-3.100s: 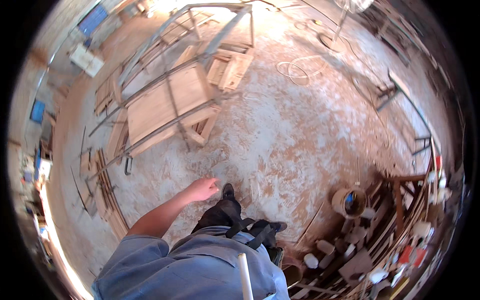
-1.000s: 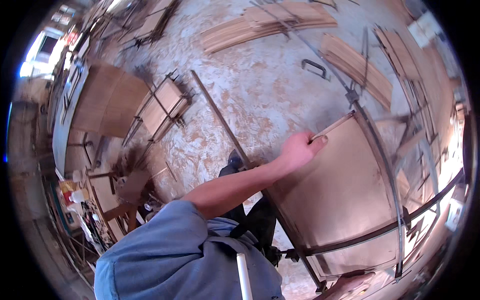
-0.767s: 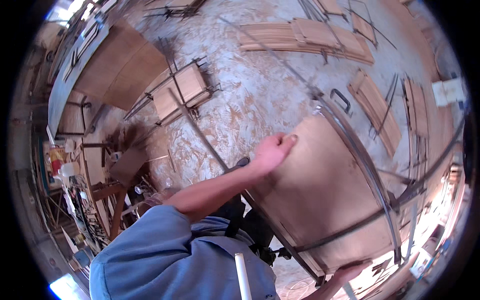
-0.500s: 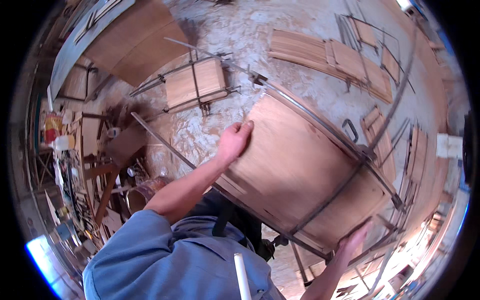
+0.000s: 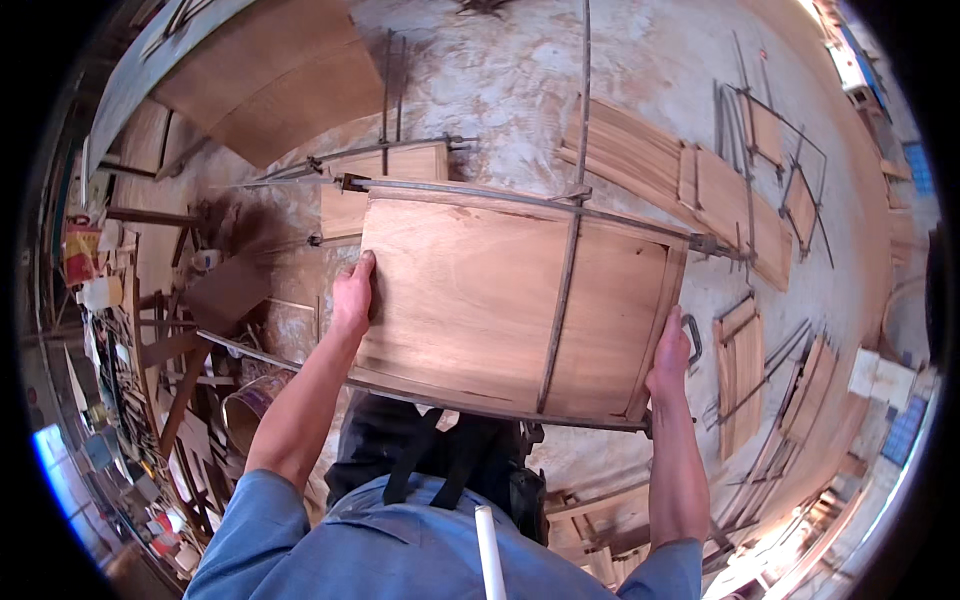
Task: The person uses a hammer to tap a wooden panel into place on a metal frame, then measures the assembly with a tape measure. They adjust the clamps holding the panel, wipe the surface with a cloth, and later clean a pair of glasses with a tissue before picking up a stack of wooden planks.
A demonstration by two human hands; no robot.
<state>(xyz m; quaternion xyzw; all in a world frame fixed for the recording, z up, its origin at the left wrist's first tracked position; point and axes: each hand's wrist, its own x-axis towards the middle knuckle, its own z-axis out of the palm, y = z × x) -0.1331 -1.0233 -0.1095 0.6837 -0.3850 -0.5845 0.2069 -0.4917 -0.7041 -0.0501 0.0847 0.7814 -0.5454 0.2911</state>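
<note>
Between my two hands is a rectangular wooden panel, held up in front of my body. My left hand grips its left edge, thumb on the face and fingers hidden behind. At the opposite edge, my right hand is closed the same way. Long metal bar clamps are fixed on the panel: one clamp runs along the far edge, another clamp along the near edge. A third clamp bar crosses the face right of the middle and sticks out past the far edge.
Another clamped panel lies beyond on the floor. Stacked boards lie at far right, with smaller frames and a C-clamp nearer. A cluttered workbench stands left, a bucket beside it. A large curved sheet is at far left.
The panel has turned counterclockwise and moved left, from slanted to nearly level across my body. Both hands have travelled with it, still gripping its edges; my right hand has come up and left.
</note>
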